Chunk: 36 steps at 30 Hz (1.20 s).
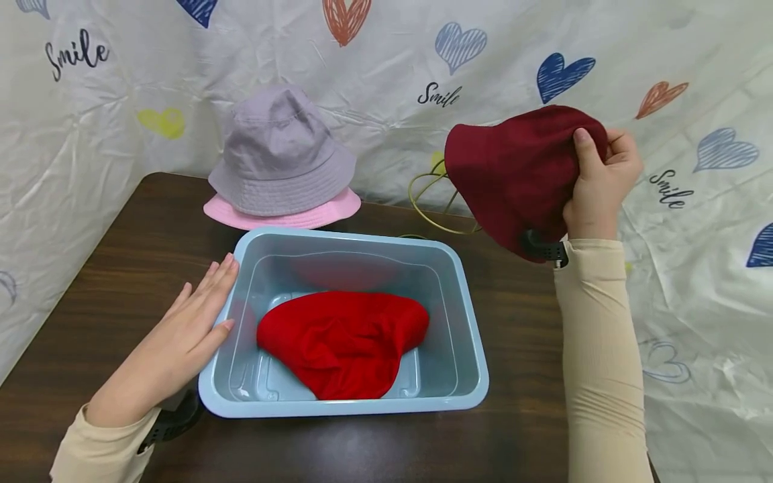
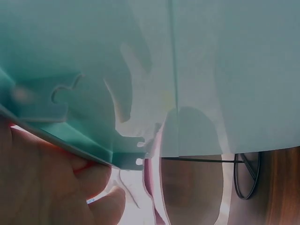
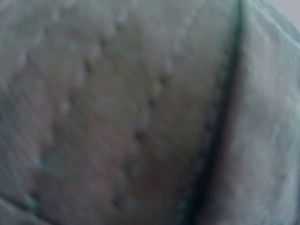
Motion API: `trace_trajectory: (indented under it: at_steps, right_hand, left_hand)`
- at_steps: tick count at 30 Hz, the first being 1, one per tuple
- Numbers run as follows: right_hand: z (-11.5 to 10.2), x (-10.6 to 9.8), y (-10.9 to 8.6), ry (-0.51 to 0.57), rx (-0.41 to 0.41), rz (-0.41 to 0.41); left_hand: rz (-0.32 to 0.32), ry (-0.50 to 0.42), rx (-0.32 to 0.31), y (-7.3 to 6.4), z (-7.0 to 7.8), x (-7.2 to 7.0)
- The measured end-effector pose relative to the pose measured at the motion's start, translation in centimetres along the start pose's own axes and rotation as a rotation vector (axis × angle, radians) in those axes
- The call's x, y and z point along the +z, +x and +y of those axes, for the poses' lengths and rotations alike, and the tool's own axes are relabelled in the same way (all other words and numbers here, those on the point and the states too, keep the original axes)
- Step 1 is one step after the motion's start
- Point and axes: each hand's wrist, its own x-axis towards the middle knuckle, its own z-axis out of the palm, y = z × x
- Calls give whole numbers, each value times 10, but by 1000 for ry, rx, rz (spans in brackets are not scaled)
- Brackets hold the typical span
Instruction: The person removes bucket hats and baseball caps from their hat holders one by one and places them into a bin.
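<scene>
maroon hat [image 1: 513, 178]: our r hand [image 1: 604, 178] pinches its crown, prob so brim hangs free; wrist cam's too blurry to confirm. l hand [image 1: 172, 339], fingers straight, prob steadies blue tub [image 1: 344, 407].

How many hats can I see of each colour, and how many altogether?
Lavender hat: 1
Pink hat: 1
Maroon hat: 1
Red hat: 1
Total: 4

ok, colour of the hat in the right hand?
Dark red; the hat in the right hand shows best in the head view.
</scene>
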Motion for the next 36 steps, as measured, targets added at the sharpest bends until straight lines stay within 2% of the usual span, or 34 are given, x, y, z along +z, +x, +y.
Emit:
trace_trajectory:
  at_steps: [10,15,20,24,31,36]
  right_hand:
    - [-2,27,-29,-132,-196,-94]
    - [1,39,-49,-256,-308,-160]
    - [6,44,-72,-473,-466,-320]
    - [11,47,-87,-531,-571,-457]
    - [11,50,-96,-528,-562,-590]
    - [2,51,-96,-539,-462,-676]
  left_hand:
    - [-3,-8,20,-2,2,3]
    - [-8,-11,13,-3,2,3]
    - [-17,-22,-11,-3,3,4]
    - [-19,-29,-23,-3,4,5]
    - [-21,-33,-28,-3,4,5]
    - [-22,-30,-35,-3,5,4]
